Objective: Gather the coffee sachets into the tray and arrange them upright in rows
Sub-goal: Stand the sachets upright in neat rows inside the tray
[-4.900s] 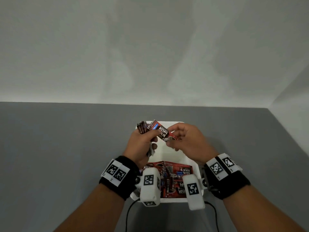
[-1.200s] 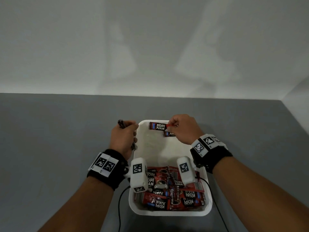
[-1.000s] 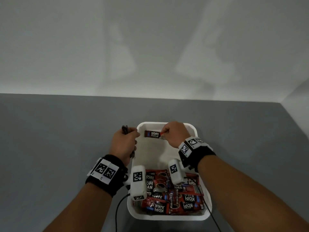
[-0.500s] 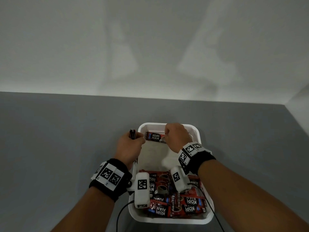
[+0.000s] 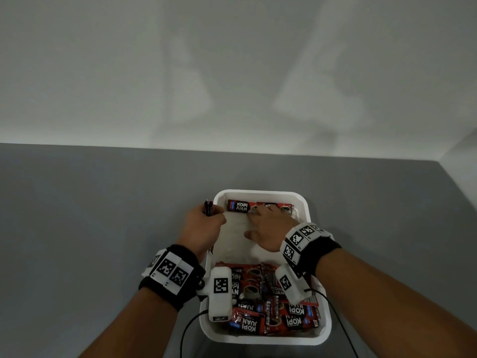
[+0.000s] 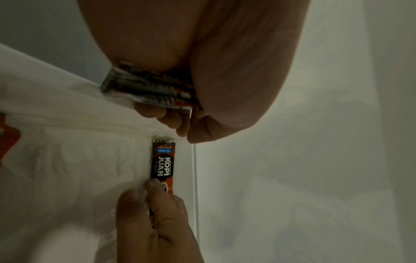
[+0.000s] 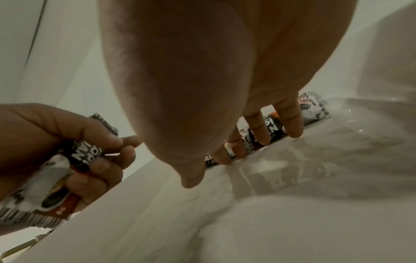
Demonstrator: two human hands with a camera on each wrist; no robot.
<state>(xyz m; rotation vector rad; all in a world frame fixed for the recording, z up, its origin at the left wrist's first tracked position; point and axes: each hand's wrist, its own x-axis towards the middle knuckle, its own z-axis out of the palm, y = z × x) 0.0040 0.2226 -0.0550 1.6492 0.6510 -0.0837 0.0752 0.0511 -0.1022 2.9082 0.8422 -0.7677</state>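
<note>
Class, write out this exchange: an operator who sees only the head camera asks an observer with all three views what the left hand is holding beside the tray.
Observer: The left hand grips a bundle of sachets, several stacked flat together.
Operator: Are the fingers of the right hand curled?
Observer: No. The right wrist view shows the fingers straight, pressing the row of sachets by the far wall of the tray.
</note>
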